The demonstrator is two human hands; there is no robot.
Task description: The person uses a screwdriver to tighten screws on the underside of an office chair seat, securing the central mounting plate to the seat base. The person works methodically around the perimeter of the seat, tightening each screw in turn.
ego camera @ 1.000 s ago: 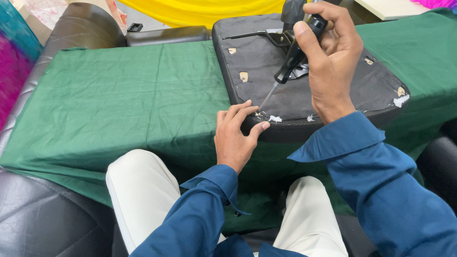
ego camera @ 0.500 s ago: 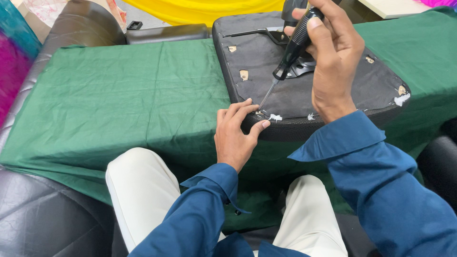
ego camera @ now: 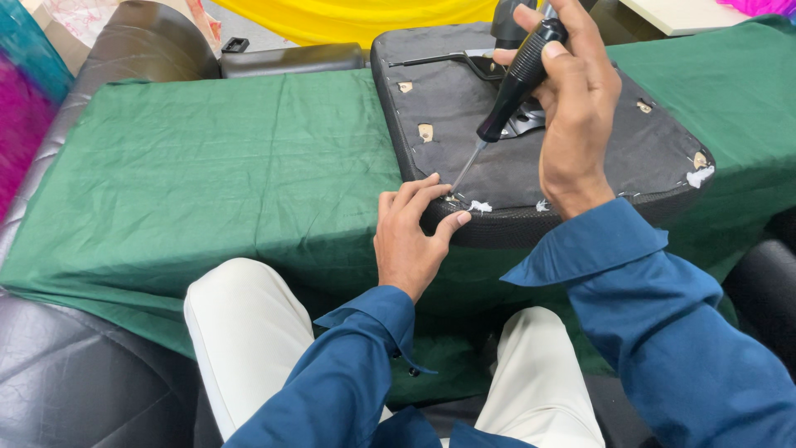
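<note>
An upturned black chair seat (ego camera: 464,116) lies on the green cloth (ego camera: 215,158), underside up, with small white stuffing tufts along its near edge. My right hand (ego camera: 572,108) grips a black-handled screwdriver (ego camera: 510,87); its thin shaft slants down-left, with the tip at the seat's near-left edge. My left hand (ego camera: 410,236) rests on that edge, fingers curled over it right beside the tip. Both arms wear blue sleeves.
A metal chair mechanism (ego camera: 514,62) sits on the seat's far side. Black leather cushions (ego camera: 75,365) lie under and left of the cloth. A yellow cloth (ego camera: 348,17) is at the back, pink and teal fabric (ego camera: 25,108) at far left. My white-trousered knees (ego camera: 249,332) are below.
My right hand has tilted the screwdriver handle further up and away while the tip stays at the seat edge. My left hand has kept its place.
</note>
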